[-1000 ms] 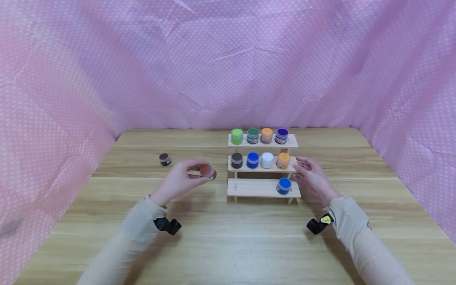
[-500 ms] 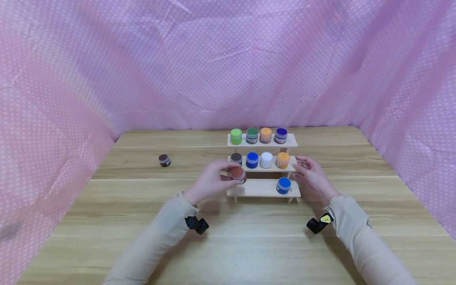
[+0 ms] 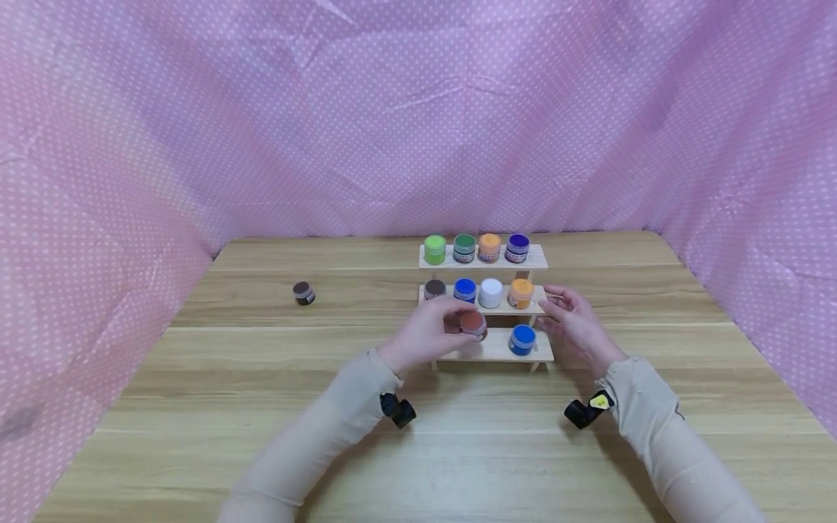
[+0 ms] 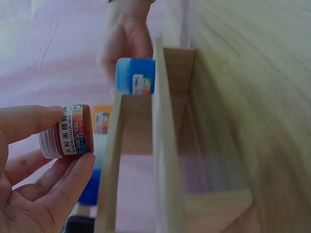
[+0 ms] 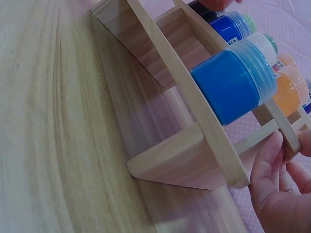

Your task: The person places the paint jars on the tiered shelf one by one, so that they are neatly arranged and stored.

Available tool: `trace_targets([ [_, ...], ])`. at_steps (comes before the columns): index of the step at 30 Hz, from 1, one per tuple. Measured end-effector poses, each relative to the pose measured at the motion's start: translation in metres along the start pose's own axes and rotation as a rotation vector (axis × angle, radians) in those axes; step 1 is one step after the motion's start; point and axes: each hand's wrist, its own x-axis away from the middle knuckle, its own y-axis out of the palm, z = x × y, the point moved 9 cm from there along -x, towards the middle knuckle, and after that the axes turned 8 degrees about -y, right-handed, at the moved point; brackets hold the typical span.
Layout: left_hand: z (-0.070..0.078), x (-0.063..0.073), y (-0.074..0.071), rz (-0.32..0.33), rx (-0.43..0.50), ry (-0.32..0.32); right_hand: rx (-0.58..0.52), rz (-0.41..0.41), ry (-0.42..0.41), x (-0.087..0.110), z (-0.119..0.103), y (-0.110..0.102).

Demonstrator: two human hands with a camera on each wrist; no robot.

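Observation:
My left hand [image 3: 425, 334] pinches a reddish-brown paint jar [image 3: 474, 326] between thumb and fingers, over the lowest tier of the wooden stepped rack [image 3: 492, 352]. In the left wrist view the jar [image 4: 75, 131] shows its label and lies sideways in that picture, apart from the shelf edge. A blue paint jar [image 3: 522, 341] stands at the right end of that tier. At the rack's right side, my right hand [image 3: 577, 328] grips the end of the middle tier; the right wrist view shows fingertips [image 5: 272, 145] against the wood.
On the middle tier stand a dark brown jar [image 3: 434, 290], a blue jar [image 3: 465, 290], a white jar [image 3: 490, 293] and an orange jar [image 3: 520, 293]. Several jars, including a light green jar [image 3: 434, 250], line the top tier. A dark jar [image 3: 304, 293] sits alone on the table's left.
My left hand has carried the reddish-brown jar rightward, from left of the rack to above the middle of its lowest tier. The right hand keeps its place on the rack.

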Motion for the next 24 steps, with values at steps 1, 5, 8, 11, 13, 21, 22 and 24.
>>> trace_targets([
  [1, 0.001, -0.002, 0.004, -0.01, -0.006, 0.0, 0.003, -0.001, -0.003, 0.0, 0.0, 0.0],
  [5, 0.002, -0.008, 0.017, -0.039, -0.049, 0.001, 0.009, -0.009, -0.019, -0.001, 0.0, 0.001],
  [8, 0.001, -0.011, 0.023, -0.052, -0.063, -0.01, 0.006, -0.011, -0.031, 0.0, -0.001, 0.001],
  [11, 0.001, -0.014, 0.028, -0.066, -0.071, -0.018, 0.004, -0.005, -0.028, 0.0, -0.001, 0.0],
  [13, 0.001, -0.017, 0.032, -0.077, -0.08, -0.022, -0.003, 0.0, -0.016, 0.0, -0.001, -0.001],
  [21, -0.002, -0.019, 0.039, -0.101, -0.133, -0.054, 0.017, -0.003, 0.003, 0.0, 0.0, -0.001],
  [22, -0.002, -0.019, 0.04, -0.1, -0.136, -0.052, 0.017, -0.002, 0.003, 0.0, 0.001, -0.001],
  [24, -0.003, -0.02, 0.041, -0.099, -0.143, -0.048, 0.008, -0.002, -0.003, 0.0, 0.0, -0.001],
])
